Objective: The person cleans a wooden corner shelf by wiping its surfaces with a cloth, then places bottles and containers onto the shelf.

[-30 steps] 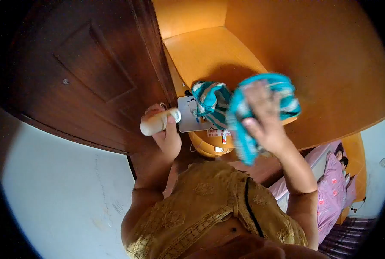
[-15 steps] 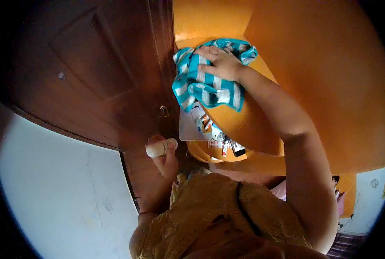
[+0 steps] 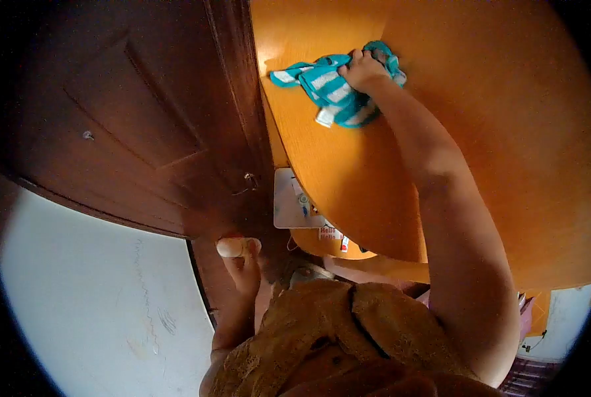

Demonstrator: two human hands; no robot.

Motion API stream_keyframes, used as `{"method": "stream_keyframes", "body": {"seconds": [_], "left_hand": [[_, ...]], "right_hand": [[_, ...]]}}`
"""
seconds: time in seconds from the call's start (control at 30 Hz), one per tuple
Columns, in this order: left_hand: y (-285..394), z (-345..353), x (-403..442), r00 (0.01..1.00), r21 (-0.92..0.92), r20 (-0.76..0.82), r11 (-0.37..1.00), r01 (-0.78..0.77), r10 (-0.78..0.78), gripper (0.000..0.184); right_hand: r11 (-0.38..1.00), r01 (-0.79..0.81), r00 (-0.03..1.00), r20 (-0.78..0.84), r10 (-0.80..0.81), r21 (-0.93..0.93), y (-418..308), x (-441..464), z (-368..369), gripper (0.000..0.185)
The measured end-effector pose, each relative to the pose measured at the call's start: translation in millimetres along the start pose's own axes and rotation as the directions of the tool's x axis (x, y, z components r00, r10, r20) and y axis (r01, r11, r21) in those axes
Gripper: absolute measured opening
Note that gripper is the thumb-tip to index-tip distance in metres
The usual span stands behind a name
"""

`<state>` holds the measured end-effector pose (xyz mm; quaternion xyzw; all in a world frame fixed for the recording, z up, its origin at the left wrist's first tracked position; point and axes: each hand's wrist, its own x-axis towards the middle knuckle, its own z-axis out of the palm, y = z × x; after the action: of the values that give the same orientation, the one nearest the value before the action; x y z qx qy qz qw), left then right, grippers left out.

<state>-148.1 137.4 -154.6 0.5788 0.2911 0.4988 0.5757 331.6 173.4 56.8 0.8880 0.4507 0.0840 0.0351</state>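
A turquoise-and-white striped towel lies bunched on the rounded wooden shelf. My right hand grips its far right part, pressing it against the wood near the back panel. A small white label hangs from the towel's near edge. Lower down, at the left of my body, my left hand is closed around a whitish cylindrical container, held away from the shelf. Its exact kind cannot be made out.
Left of the shelf stands a dark brown door with a metal handle or lock. Beneath the shelf's curved edge sit a pale tray and a lower wooden shelf with small items. A white wall is at lower left.
My right hand has moved away and to the right, dragging and bunching the towel, so more of the shelf shows. My left hand has dropped slightly with the container. The view has shifted.
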Motion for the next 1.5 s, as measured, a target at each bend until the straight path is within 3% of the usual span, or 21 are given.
{"method": "stream_keyframes", "body": {"seconds": [0.07, 0.2, 0.27, 0.33, 0.37, 0.4, 0.43, 0.5, 0.53, 0.6, 0.67, 0.7, 0.8, 0.83, 0.9, 1.03, 1.17, 1.27, 1.33, 1.4, 1.5], "left_hand": [[14.2, 5.8, -9.0, 0.974, 0.109, -0.023, 0.968, 0.227, -0.226, 0.037], [17.6, 11.2, -9.5, 0.993, 0.059, 0.085, 0.996, 0.072, -0.077, 0.035], [32.9, 17.2, -7.3, 0.978, -0.022, 0.196, 0.997, 0.071, -0.065, 0.034], [27.4, 11.6, -5.4, 0.977, 0.004, 0.201, 0.998, 0.067, -0.066, 0.034], [27.5, 4.0, -4.4, 0.976, 0.026, 0.21, 0.998, 0.06, -0.064, 0.033], [33.1, 2.3, -2.7, 0.971, 0.021, 0.228, 0.997, 0.07, -0.073, 0.033], [37.5, 0.2, -3.5, 0.958, -0.088, 0.257, 0.984, 0.153, -0.125, 0.034], [41.9, 1.2, -6.8, 0.937, -0.195, 0.292, 0.948, 0.253, -0.19, 0.035], [50.4, 5.9, -5.4, 0.949, -0.165, 0.26, 0.96, 0.228, -0.181, 0.034], [49.5, 15.4, -3.2, 0.959, -0.131, 0.23, 0.971, 0.199, -0.165, 0.034], [48.4, 25.9, 3.1, 0.953, -0.096, 0.302, 0.995, 0.023, 0.007, 0.032], [53.5, 32.0, 8.6, 0.946, -0.085, 0.303, 0.992, -0.094, 0.115, 0.032], [48.9, 41.7, 17.7, 0.958, -0.142, 0.227, 0.979, -0.147, 0.177, 0.033], [49.9, 43.0, 20.4, 0.959, -0.154, 0.221, 0.978, -0.143, 0.175, 0.033], [52.5, 43.1, 26.8, 0.97, -0.272, 0.24, 0.962, 0.029, 0.039, 0.033], [28.3, 40.0, 30.0, 0.96, -0.461, 0.278, 0.878, 0.127, 0.007, 0.033], [13.0, 29.5, 24.3, 0.977, -0.333, 0.209, 0.936, 0.117, -0.047, 0.036], [4.2, 13.6, 19.1, 0.969, -0.22, 0.223, 0.962, 0.16, -0.11, 0.035], [21.9, 9.3, 15.6, 0.976, -0.151, 0.123, 0.969, 0.195, -0.178, 0.033], [9.3, -3.4, 10.4, 0.984, -0.079, 0.146, 0.991, 0.111, -0.098, 0.033], [11.1, -14.5, 3.0, 0.963, -0.102, 0.147, 0.965, 0.241, -0.225, 0.033]], "right_hand": [[0.983, -0.178, 0.982, -0.054, 0.18, 0.049, -5.2, 8.2, 14.3, 0.07], [0.993, -0.065, 0.993, 0.09, 0.074, -0.097, -30.3, -43.4, -46.3, 0.071], [0.985, -0.056, 0.994, 0.079, 0.07, -0.163, -20.8, -31.7, -30.6, 0.068], [0.974, -0.063, 0.992, 0.092, 0.085, -0.218, -23.0, -38.8, -33.8, 0.066], [0.979, -0.142, 0.984, 0.084, 0.155, -0.143, -27.3, -55.6, -43.7, 0.065], [0.973, -0.221, 0.971, 0.082, 0.227, -0.073, -30.7, -77.5, -55.2, 0.063], [0.957, -0.085, 0.993, 0.059, 0.106, -0.279, -32.3, -100.9, -62.2, 0.063], [0.965, -0.136, 0.99, -0.005, 0.138, -0.223, -33.4, -149.2, -68.0, 0.057], [0.973, -0.175, 0.983, -0.081, 0.165, -0.149, -32.0, -173.5, -67.0, 0.052], [0.968, 0.006, 0.979, -0.194, -0.056, -0.25, -13.8, -224.3, -44.2, 0.052], [0.982, -0.19, 0.972, -0.139, 0.189, 0.007, -29.7, -285.1, -68.9, 0.053], [0.988, -0.149, 0.974, -0.169, 0.153, 0.04, -29.1, -311.3, -68.5, 0.058], [0.998, -0.021, 0.96, -0.279, 0.036, 0.056, -18.6, -368.8, -63.3, 0.068], [0.988, -0.064, 0.981, -0.175, 0.088, 0.139, -19.7, -374.0, -69.2, 0.068], [0.974, -0.08, 0.986, -0.127, 0.109, 0.213, -17.7, -356.4, -62.1, 0.072], [0.903, -0.167, 0.986, 0.048, 0.161, 0.396, -11.5, -251.4, -52.1, 0.08], [0.875, -0.316, 0.946, 0.191, 0.262, 0.367, -19.4, -126.1, -45.1, 0.086], [0.838, -0.312, 0.95, 0.15, 0.274, 0.448, -19.8, -51.8, -28.3, 0.082], [0.82, -0.265, 0.964, 0.156, 0.215, 0.507, -13.4, -21.6, -26.9, 0.08], [0.853, -0.261, 0.965, 0.133, 0.225, 0.451, -17.0, -12.0, -23.3, 0.077], [0.863, -0.278, 0.96, 0.153, 0.235, 0.421, -13.8, -7.0, -20.4, 0.074]]}}
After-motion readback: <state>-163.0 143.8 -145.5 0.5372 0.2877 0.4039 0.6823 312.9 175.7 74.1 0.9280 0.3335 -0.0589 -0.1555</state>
